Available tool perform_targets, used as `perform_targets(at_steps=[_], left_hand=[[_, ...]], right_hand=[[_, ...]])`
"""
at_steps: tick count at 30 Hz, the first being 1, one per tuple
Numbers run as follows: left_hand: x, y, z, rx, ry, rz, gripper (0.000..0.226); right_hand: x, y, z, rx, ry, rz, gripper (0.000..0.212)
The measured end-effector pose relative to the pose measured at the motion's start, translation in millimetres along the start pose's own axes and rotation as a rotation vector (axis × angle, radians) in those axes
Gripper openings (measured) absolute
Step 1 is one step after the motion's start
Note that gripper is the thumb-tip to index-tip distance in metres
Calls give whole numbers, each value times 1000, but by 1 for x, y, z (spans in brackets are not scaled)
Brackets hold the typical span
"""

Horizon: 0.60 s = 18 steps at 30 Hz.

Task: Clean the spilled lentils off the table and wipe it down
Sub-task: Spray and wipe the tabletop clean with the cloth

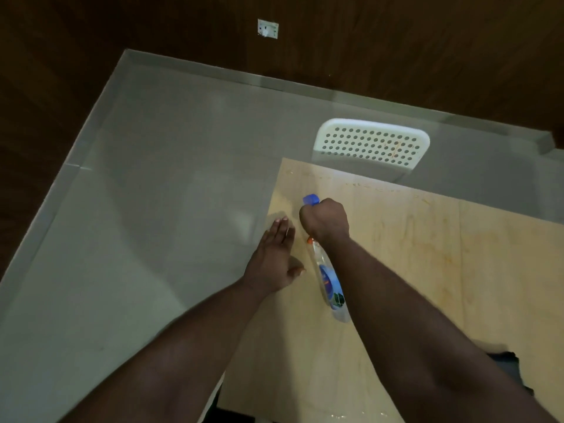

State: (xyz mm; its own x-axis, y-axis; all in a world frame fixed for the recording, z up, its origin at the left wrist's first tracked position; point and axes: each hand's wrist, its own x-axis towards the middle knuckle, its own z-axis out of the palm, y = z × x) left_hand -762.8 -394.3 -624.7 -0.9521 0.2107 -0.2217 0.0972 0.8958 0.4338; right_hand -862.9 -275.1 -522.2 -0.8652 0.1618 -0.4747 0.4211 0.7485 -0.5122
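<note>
Lentils not discernible on pale wood-grain surface (427, 270), w/ faint orange smears. Right hand (325, 219) fingers grip clear spray bottle w/ blue nozzle (328, 279) above it; left hand (274, 257) flat, fingers straight, at surface's left edge. White perforated chair (372, 145) behind, grey tiled floor (137, 209), dark wood wall (396, 41)

There is a single view, taken from the person's head and tilted steeply down and forward, wide enough that straight edges bow at the margins. It looks over the near left corner of the pale wooden table (412, 270), which fills the lower right, with both forearms reaching in from the bottom edge close under the lens. Beyond the table's far edge a white perforated chair (370, 145) stands near, then grey floor (137, 224), and farthest off a dark wood wall (396, 41) across the top
</note>
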Motion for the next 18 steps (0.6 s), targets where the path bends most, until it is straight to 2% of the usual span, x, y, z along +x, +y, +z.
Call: perform_targets(at_steps=[5, 12, 16, 18], left_hand=[[25, 22, 3, 78, -55, 15, 109], [36, 61, 13, 77, -96, 49, 106], [38, 85, 22, 81, -131, 89, 113], [31, 93, 27, 75, -142, 93, 116]], right_hand=[[30, 25, -32, 42, 54, 119, 37], [28, 95, -96, 141, 220, 337, 28], [17, 138, -124, 224, 235, 463, 29], [7, 148, -129, 218, 242, 455, 26]])
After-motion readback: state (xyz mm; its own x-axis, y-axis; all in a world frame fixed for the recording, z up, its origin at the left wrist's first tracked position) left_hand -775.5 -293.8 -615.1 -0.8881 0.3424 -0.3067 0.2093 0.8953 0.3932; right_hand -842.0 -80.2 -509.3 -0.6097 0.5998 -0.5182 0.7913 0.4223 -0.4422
